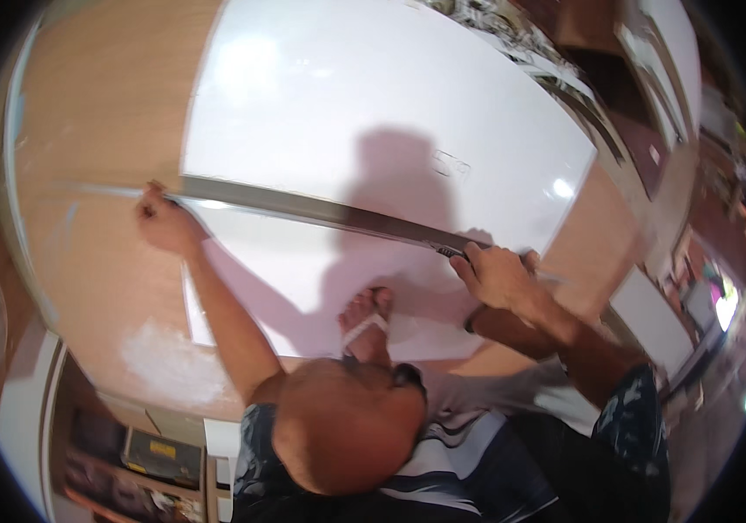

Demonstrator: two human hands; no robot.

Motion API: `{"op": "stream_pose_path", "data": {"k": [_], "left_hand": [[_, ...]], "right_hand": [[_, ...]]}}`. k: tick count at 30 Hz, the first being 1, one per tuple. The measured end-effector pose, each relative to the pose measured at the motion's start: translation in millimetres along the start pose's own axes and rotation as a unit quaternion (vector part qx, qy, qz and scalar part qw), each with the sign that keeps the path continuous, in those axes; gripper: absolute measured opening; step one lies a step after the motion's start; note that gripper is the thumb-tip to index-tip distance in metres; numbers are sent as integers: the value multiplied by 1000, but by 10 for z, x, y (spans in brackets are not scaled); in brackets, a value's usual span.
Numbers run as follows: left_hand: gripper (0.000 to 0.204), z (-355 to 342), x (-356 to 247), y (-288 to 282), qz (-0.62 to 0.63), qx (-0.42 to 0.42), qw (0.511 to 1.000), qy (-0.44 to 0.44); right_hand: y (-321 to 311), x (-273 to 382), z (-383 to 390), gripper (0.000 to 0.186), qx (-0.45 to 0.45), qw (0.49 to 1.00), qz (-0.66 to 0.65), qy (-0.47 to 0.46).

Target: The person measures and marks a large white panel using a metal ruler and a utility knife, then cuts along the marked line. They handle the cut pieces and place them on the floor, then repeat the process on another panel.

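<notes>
A long grey metal straightedge (303,205) lies across a large white sheet (286,105), tilted down to the right. My left hand (168,225) is closed at the straightedge, just past the sheet's left edge; its fingers are slightly blurred. My right hand (499,275) is closed over the right part of the straightedge. From its fingers sticks a small dark ridged tool that looks like a utility knife (447,251); its blade is not clear. Handwritten marks (451,164) show on the sheet beyond the straightedge.
A foot in a sandal (369,322) rests on the sheet below the straightedge. Under the sheet is a light brown board (94,113). Clutter (512,35) lines the far right edge. At lower left, shelves hold a dark case (162,458).
</notes>
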State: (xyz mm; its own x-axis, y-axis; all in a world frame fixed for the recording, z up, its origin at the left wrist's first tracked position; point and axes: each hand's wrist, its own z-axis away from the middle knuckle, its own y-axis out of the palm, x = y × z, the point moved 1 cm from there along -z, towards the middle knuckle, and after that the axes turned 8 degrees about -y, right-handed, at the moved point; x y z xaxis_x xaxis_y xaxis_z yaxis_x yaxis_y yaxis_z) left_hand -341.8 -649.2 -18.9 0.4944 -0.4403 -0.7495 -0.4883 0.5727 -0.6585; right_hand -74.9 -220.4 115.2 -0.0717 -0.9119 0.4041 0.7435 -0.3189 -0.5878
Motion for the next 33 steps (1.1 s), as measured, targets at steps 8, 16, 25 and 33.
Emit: {"op": "stream_pose_path", "data": {"k": [8, 16, 25, 33], "left_hand": [[43, 39, -186, 100, 17, 2, 999, -29], [47, 26, -183, -2, -1, -8, 997, -81], [49, 20, -169, 56, -1, -8, 999, -46], [48, 40, -146, 79, -22, -10, 1000, -5]], "right_hand": [[561, 1532, -2817, 29, -48, 988, -90, -115], [-663, 2488, -2819, 49, -48, 989, -98, -98], [-844, 2447, -2925, 54, -42, 958, 27, -284], [-37, 1401, -2049, 26, -26, 991, -102, -77]]}}
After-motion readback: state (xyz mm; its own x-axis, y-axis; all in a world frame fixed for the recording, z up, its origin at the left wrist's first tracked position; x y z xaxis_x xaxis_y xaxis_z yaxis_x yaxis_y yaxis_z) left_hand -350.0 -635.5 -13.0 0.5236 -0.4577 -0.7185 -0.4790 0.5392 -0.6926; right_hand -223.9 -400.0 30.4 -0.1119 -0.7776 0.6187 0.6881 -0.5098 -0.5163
